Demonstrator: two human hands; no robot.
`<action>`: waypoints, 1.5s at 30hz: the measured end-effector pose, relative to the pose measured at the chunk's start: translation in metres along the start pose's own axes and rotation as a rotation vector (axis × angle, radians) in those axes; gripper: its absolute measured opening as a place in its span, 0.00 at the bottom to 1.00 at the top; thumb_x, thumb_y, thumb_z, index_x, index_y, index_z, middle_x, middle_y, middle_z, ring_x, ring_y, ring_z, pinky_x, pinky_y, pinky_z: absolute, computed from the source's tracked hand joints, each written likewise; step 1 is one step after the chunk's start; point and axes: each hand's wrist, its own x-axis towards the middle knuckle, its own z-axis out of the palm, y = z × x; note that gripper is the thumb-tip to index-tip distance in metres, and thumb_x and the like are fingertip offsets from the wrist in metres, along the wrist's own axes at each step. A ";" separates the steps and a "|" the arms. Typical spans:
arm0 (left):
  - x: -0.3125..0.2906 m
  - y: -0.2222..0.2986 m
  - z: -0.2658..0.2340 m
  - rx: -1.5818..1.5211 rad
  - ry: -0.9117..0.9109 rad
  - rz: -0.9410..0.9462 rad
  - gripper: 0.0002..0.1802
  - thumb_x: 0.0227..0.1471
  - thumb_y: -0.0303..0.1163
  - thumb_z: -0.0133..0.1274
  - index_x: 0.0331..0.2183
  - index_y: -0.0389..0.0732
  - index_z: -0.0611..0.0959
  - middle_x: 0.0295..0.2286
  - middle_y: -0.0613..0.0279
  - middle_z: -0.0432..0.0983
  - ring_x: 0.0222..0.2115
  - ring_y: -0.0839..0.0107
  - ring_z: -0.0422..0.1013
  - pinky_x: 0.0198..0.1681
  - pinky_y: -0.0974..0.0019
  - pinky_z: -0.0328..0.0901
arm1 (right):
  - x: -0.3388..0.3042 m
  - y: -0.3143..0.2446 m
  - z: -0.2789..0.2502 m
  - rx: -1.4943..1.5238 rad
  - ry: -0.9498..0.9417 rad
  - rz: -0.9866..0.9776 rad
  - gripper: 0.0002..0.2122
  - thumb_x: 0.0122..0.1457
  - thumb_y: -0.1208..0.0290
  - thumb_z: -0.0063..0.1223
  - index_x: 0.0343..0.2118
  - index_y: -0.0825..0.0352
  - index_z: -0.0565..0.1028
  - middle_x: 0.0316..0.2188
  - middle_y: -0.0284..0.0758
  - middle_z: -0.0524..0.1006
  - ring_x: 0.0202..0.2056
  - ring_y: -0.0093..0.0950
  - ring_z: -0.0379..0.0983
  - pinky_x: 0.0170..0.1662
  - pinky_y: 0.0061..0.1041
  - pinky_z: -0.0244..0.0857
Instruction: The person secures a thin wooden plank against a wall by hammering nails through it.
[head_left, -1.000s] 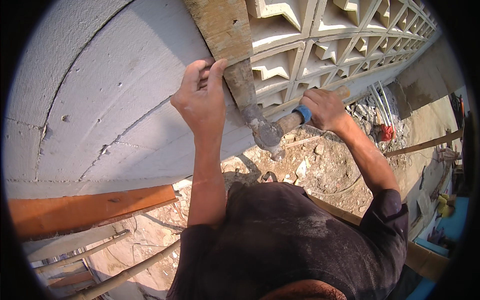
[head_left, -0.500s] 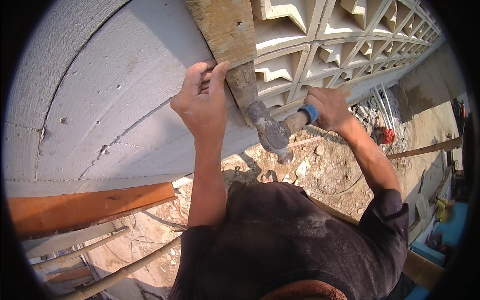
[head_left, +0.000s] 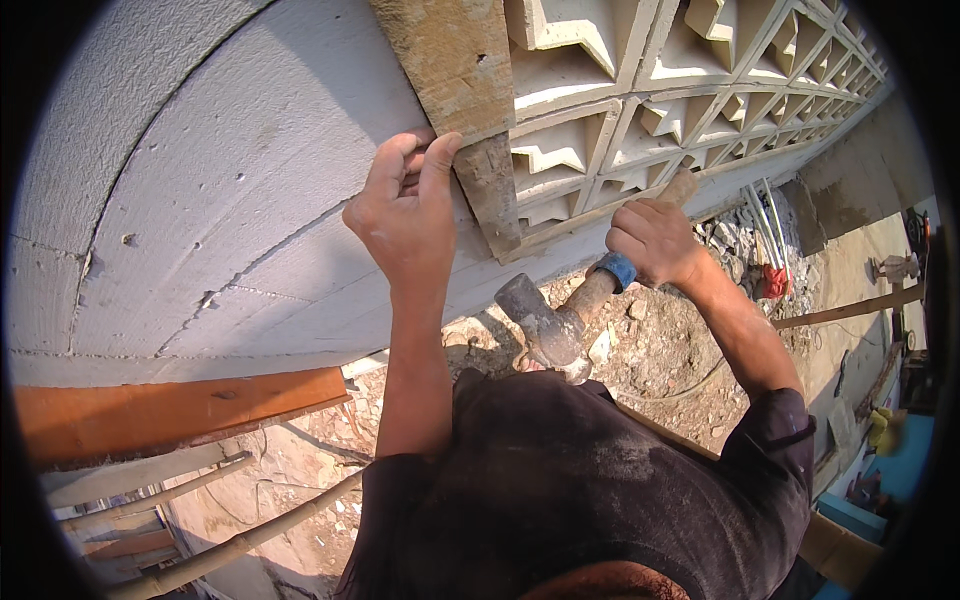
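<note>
My left hand [head_left: 408,205] is closed at the edge of a wooden board [head_left: 450,70], thumb and fingers pinched at its lower left corner. Whether something small also sits between the fingertips, I cannot tell. A darker piece of wood [head_left: 488,195] continues below that board, against the wall. My right hand [head_left: 655,240] is wrapped around the wooden handle of a hammer [head_left: 545,325], just above a blue band [head_left: 615,270] on it. The hammer's heavy grey head hangs close to my chest, apart from the wood.
A white plastered wall [head_left: 230,200] with cracks rises at left. Pale patterned vent blocks [head_left: 660,110] run along the right. Rubble [head_left: 670,340] covers the ground below. An orange beam [head_left: 180,410] and bamboo poles [head_left: 240,548] lie at lower left; another pole [head_left: 850,305] crosses at right.
The hammer head has swung down from beside the lower wood toward my chest. My right hand has dropped slightly with it. My left hand stays at the board's edge.
</note>
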 end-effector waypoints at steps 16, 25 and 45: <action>0.001 -0.003 0.002 0.067 0.060 0.093 0.11 0.49 0.31 0.69 0.32 0.36 0.84 0.20 0.63 0.80 0.19 0.82 0.71 0.25 0.75 0.66 | 0.015 0.034 0.009 -0.130 -0.072 0.222 0.17 0.45 0.61 0.62 0.32 0.63 0.68 0.26 0.35 0.71 0.30 0.36 0.75 0.29 0.36 0.67; 0.000 -0.005 0.003 0.015 0.050 0.099 0.11 0.49 0.31 0.69 0.32 0.36 0.84 0.19 0.63 0.80 0.19 0.81 0.72 0.26 0.75 0.66 | 0.018 0.045 0.006 -0.102 -0.058 0.090 0.17 0.43 0.60 0.62 0.30 0.63 0.69 0.25 0.34 0.70 0.28 0.35 0.75 0.29 0.35 0.66; -0.015 -0.022 -0.001 -0.184 0.111 0.136 0.11 0.54 0.34 0.66 0.33 0.36 0.85 0.23 0.66 0.80 0.24 0.82 0.73 0.28 0.78 0.66 | -0.099 -0.097 0.129 0.537 0.382 1.153 0.16 0.65 0.64 0.54 0.24 0.69 0.71 0.13 0.32 0.67 0.18 0.22 0.60 0.22 0.30 0.56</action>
